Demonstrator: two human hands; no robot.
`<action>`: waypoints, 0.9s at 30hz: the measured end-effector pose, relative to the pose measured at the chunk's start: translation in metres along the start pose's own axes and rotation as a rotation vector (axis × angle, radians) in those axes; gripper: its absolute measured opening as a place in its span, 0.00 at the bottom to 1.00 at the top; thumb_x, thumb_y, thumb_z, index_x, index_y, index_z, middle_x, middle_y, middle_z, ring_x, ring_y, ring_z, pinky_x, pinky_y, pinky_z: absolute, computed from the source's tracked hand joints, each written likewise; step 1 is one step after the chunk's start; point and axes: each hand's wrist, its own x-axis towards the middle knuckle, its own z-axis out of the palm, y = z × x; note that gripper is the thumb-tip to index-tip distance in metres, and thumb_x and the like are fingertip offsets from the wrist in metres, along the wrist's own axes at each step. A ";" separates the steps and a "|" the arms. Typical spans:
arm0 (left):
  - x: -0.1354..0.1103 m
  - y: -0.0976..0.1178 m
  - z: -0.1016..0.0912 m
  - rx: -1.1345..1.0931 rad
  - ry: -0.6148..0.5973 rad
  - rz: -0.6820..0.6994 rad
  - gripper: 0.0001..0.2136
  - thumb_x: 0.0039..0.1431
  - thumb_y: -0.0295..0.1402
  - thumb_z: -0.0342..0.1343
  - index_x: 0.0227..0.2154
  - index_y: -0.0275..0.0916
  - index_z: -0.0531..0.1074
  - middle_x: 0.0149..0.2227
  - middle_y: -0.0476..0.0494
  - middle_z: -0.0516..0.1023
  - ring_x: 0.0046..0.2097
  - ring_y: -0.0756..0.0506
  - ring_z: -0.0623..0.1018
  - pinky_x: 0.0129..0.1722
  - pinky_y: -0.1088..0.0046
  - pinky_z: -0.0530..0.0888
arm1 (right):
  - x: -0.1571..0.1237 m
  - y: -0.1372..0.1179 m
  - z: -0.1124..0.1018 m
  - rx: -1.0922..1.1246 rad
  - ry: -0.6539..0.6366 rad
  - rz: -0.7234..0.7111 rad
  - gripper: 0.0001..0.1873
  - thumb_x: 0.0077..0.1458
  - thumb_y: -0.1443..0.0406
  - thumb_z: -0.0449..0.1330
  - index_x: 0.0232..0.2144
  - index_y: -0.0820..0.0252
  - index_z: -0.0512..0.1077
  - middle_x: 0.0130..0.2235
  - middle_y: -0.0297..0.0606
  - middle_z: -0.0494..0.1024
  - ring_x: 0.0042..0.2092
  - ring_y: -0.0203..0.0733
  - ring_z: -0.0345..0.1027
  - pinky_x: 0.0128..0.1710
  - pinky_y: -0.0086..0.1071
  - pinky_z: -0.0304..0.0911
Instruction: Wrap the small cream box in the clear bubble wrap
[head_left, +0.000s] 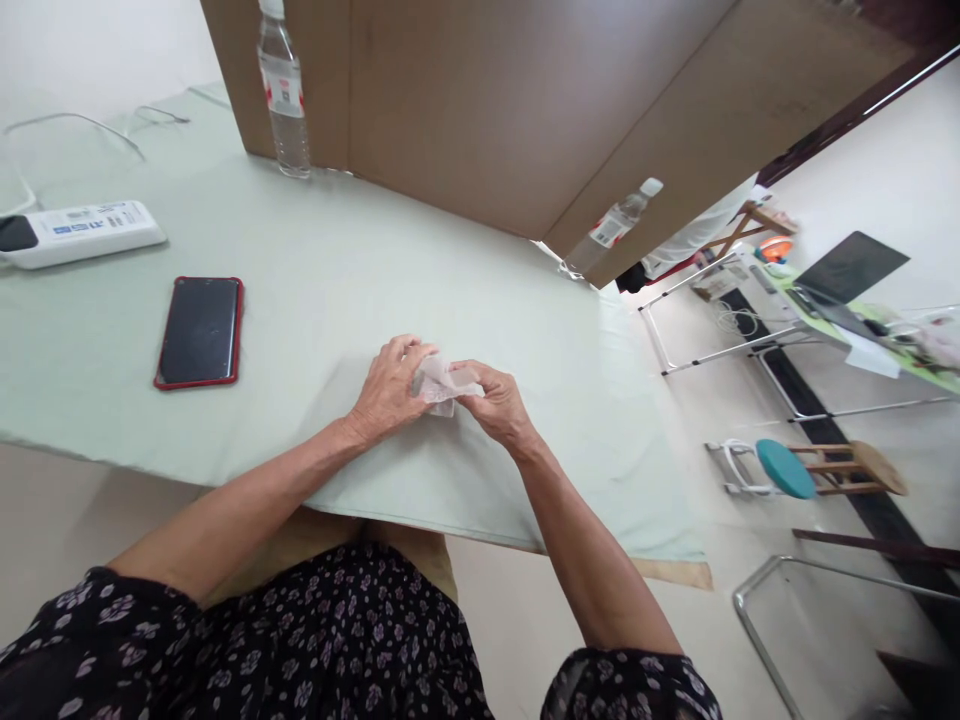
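Observation:
Near the front of the cloth-covered table, both hands meet at a small translucent whitish plastic item [442, 385]. It has flat, flap-like parts, and I cannot make out whether it is a little box or folded film. My left hand [394, 385] curls around its left side, thumb toward me. On the other side, my right hand [495, 400] pinches a raised flap between thumb and fingers. Part of the item is hidden behind the fingers. A phone in a red case [200, 332] lies flat to the left of my left hand.
A large cardboard panel [465, 110] stands along the table's back, with water bottles [286, 110] upright at its left and right. A white power strip [90, 233] with a cable lies at far left. Beyond the right edge are stools [784, 468] and a table holding a laptop [851, 270].

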 end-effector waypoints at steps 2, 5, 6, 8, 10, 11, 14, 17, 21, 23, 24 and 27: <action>0.001 -0.002 0.000 -0.070 -0.059 0.001 0.15 0.51 0.34 0.65 0.43 0.40 0.71 0.55 0.36 0.69 0.58 0.37 0.71 0.57 0.58 0.71 | -0.012 0.001 0.001 -0.109 -0.038 -0.088 0.13 0.60 0.54 0.62 0.41 0.52 0.80 0.48 0.41 0.83 0.53 0.48 0.76 0.57 0.46 0.68; 0.002 -0.003 -0.001 -0.162 -0.106 -0.023 0.08 0.51 0.30 0.61 0.35 0.39 0.70 0.53 0.36 0.70 0.56 0.39 0.73 0.53 0.62 0.73 | -0.028 0.006 0.004 -0.310 -0.075 -0.199 0.24 0.58 0.56 0.65 0.55 0.52 0.73 0.58 0.46 0.77 0.62 0.52 0.69 0.63 0.52 0.64; 0.002 -0.004 -0.001 -0.185 -0.118 -0.029 0.08 0.50 0.29 0.61 0.33 0.39 0.70 0.53 0.36 0.71 0.55 0.40 0.74 0.51 0.63 0.74 | -0.031 0.009 0.006 -0.367 -0.071 -0.231 0.26 0.57 0.57 0.66 0.57 0.53 0.71 0.59 0.48 0.76 0.63 0.53 0.67 0.63 0.53 0.63; 0.004 -0.006 -0.003 -0.225 -0.148 -0.038 0.08 0.48 0.30 0.62 0.32 0.39 0.69 0.52 0.36 0.73 0.52 0.40 0.76 0.48 0.64 0.75 | -0.031 0.014 0.011 -0.434 -0.033 -0.261 0.24 0.59 0.60 0.63 0.57 0.55 0.71 0.58 0.50 0.76 0.62 0.53 0.68 0.62 0.52 0.64; 0.007 -0.008 -0.007 -0.262 -0.174 -0.053 0.10 0.48 0.32 0.61 0.34 0.39 0.71 0.52 0.37 0.74 0.52 0.40 0.76 0.50 0.63 0.74 | -0.024 0.018 0.015 -0.417 0.035 -0.222 0.19 0.60 0.60 0.60 0.53 0.55 0.74 0.55 0.49 0.78 0.58 0.51 0.71 0.60 0.50 0.66; 0.009 -0.009 -0.010 -0.280 -0.191 -0.060 0.11 0.49 0.34 0.61 0.36 0.39 0.72 0.52 0.37 0.75 0.53 0.39 0.76 0.52 0.62 0.73 | -0.019 0.019 0.016 -0.370 0.067 -0.168 0.17 0.60 0.59 0.61 0.50 0.55 0.75 0.54 0.48 0.79 0.57 0.51 0.72 0.59 0.49 0.67; 0.014 -0.010 -0.021 -0.318 -0.272 -0.083 0.20 0.50 0.40 0.60 0.46 0.40 0.73 0.58 0.38 0.74 0.59 0.37 0.73 0.59 0.61 0.69 | -0.003 0.018 0.014 -0.080 0.085 0.114 0.20 0.55 0.50 0.65 0.43 0.57 0.78 0.45 0.44 0.81 0.47 0.49 0.75 0.49 0.44 0.71; 0.017 -0.009 -0.027 -0.331 -0.339 -0.142 0.25 0.48 0.43 0.62 0.50 0.39 0.72 0.54 0.40 0.77 0.54 0.38 0.75 0.55 0.62 0.71 | 0.006 0.013 0.010 0.213 0.025 0.372 0.25 0.49 0.46 0.67 0.39 0.59 0.79 0.37 0.38 0.81 0.37 0.44 0.73 0.39 0.38 0.71; 0.017 -0.007 -0.027 -0.405 -0.398 -0.216 0.23 0.49 0.42 0.63 0.47 0.38 0.73 0.43 0.44 0.79 0.43 0.43 0.77 0.44 0.66 0.73 | 0.007 0.010 0.007 0.300 -0.003 0.446 0.25 0.44 0.45 0.70 0.33 0.59 0.79 0.30 0.34 0.78 0.32 0.39 0.69 0.34 0.33 0.68; 0.016 -0.006 -0.026 -0.457 -0.404 -0.245 0.23 0.47 0.43 0.64 0.46 0.37 0.74 0.41 0.45 0.79 0.41 0.44 0.76 0.41 0.68 0.72 | 0.005 0.010 0.007 0.299 -0.024 0.448 0.24 0.45 0.44 0.69 0.29 0.60 0.78 0.27 0.33 0.76 0.29 0.37 0.67 0.32 0.32 0.67; 0.016 -0.006 -0.025 -0.475 -0.402 -0.258 0.24 0.47 0.43 0.65 0.46 0.37 0.74 0.41 0.45 0.79 0.40 0.45 0.76 0.40 0.69 0.72 | 0.004 0.011 0.007 0.296 -0.026 0.444 0.24 0.46 0.44 0.68 0.28 0.60 0.77 0.27 0.33 0.76 0.29 0.36 0.67 0.32 0.32 0.66; 0.015 -0.006 -0.025 -0.480 -0.392 -0.292 0.23 0.47 0.44 0.66 0.44 0.36 0.75 0.39 0.46 0.78 0.38 0.46 0.75 0.37 0.71 0.70 | -0.005 0.013 0.008 0.230 0.077 0.406 0.23 0.52 0.45 0.65 0.35 0.59 0.77 0.33 0.36 0.79 0.32 0.37 0.69 0.34 0.33 0.67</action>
